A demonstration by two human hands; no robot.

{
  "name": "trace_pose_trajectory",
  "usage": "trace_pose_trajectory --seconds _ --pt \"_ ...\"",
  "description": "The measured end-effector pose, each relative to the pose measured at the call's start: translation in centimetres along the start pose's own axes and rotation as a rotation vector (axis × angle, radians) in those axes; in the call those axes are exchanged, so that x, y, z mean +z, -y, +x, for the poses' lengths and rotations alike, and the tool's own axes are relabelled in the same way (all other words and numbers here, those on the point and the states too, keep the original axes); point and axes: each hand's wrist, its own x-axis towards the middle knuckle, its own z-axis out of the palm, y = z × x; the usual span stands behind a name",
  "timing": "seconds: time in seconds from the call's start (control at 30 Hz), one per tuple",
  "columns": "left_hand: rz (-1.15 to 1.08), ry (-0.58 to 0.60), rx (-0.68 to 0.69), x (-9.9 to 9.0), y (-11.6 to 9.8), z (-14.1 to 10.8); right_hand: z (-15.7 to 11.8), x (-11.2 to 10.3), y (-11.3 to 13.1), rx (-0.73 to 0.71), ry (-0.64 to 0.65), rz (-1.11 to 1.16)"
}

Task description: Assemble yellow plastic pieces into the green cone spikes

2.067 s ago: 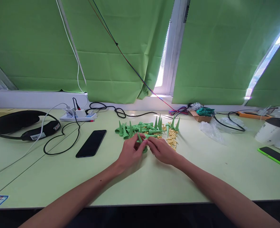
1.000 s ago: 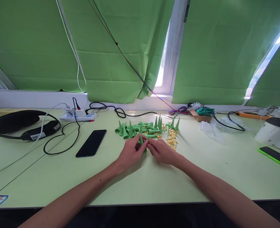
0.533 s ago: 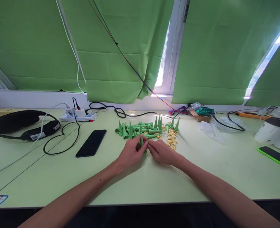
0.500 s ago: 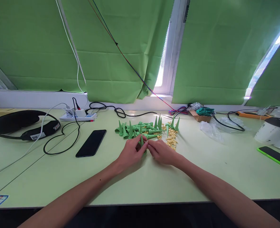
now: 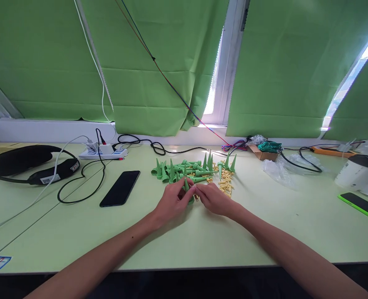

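My left hand (image 5: 174,198) is closed around a green plastic cone (image 5: 186,185), whose pointed tip sticks up between the fingers. Close beside it, the fingertips of my right hand (image 5: 213,198) are pinched together near the cone; what they hold, if anything, is hidden. A pile of green cones (image 5: 180,169) lies just beyond my hands, some standing with their tips up and others on their sides. Small yellowish pegs (image 5: 225,182) are heaped to the right of that pile, partly behind my right hand.
Left of my hands lies a black phone (image 5: 120,188), with headband-like black gear (image 5: 51,170) and a white power strip (image 5: 104,153) beyond. A small cardboard box (image 5: 260,153), plastic bags (image 5: 277,171), a white roll (image 5: 360,171) and a green-edged phone (image 5: 363,207) are at the right.
My right fingertips have shifted very slightly away from the left hand, and a bit of yellowish peg now shows below them. The left hand keeps its hold on the cone.
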Motion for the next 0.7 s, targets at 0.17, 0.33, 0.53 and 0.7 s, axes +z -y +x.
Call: trace_pose_trajectory --seconds 0.17,0.33,0.53,0.7 --pt "-0.007 0.011 0.012 0.1 0.0 -0.1 0.0 0.1 0.0 0.019 0.007 0.04" --pt "-0.094 -0.05 -0.06 0.0 -0.3 0.2 0.1 0.0 0.5 0.033 -0.074 0.082" --pt "-0.235 -0.117 -0.143 -0.1 -0.5 0.4 0.1 -0.4 1.1 0.034 -0.094 0.107" --pt "-0.349 -0.105 -0.203 -0.1 -0.1 0.5 0.0 -0.5 1.2 0.014 -0.062 0.094"
